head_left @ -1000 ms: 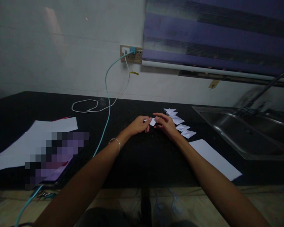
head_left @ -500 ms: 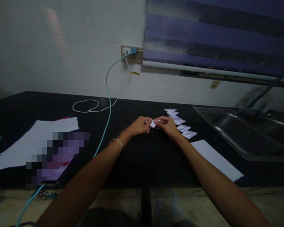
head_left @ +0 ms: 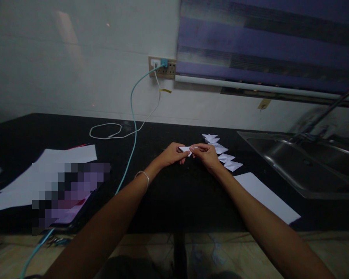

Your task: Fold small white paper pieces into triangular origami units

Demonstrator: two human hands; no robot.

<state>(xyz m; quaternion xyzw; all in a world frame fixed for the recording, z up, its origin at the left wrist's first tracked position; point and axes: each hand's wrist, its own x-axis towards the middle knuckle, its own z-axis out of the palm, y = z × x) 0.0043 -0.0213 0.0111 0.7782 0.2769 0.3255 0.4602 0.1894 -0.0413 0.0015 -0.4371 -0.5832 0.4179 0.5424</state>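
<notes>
Between my two hands, above the black countertop (head_left: 180, 201), is a small folded piece of white paper (head_left: 185, 148). My left hand (head_left: 173, 154) pinches its left side, thumb in front and fingers behind. From the other side my right hand (head_left: 205, 154) grips it between thumb and fingertips. The fingers cover part of the paper, so its full shape is hidden. Just beyond and beside my right hand lie several folded white paper boats (head_left: 233, 165) in a slanting row. A white paper sheet (head_left: 266, 197) rests near my right forearm.
On the left are more white sheets (head_left: 58, 159) and a blurred-out device (head_left: 72, 211). A teal cable (head_left: 131, 151) and a white cable (head_left: 104, 137) run from the wall socket (head_left: 171, 69) onto the counter. A steel sink (head_left: 296, 170) is at the right.
My left thumb and fingers have shifted slightly on the folded paper, and more of its top edge shows. My right hand has stayed nearly in place.
</notes>
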